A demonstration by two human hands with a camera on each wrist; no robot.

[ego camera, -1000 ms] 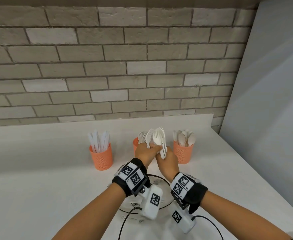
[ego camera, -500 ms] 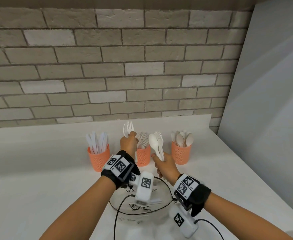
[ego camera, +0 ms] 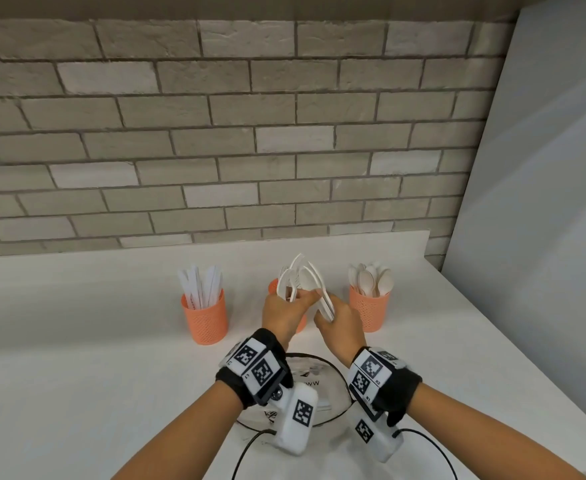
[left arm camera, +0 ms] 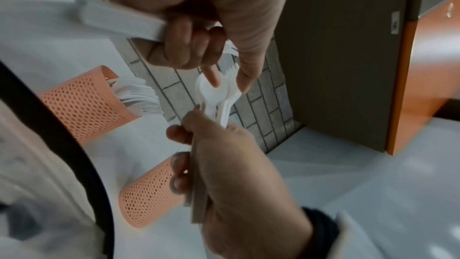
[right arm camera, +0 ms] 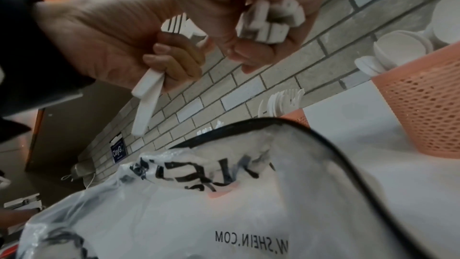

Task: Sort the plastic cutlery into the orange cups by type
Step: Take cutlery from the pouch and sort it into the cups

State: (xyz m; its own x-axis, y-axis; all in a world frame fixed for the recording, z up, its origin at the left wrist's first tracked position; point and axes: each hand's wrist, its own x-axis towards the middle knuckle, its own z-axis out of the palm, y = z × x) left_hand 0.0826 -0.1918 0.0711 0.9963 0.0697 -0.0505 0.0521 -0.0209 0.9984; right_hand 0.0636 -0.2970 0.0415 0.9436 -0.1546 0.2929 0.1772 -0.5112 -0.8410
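Note:
Three orange mesh cups stand in a row: the knife cup at left, the fork cup mostly hidden behind my hands, and the spoon cup at right. My right hand grips a bundle of white cutlery by the handles, whose ends stick out of its fist. My left hand keeps white forks in its curled fingers. Its thumb and index finger pinch the head of a piece in the bundle.
A clear plastic bag with a black rim lies on the white counter under my wrists. Behind the cups is a brick wall, and a grey panel closes the right side.
Half a second ago my left hand held a fork up left of the fork cup, apart from the right hand. It has come back to the right hand's bundle.

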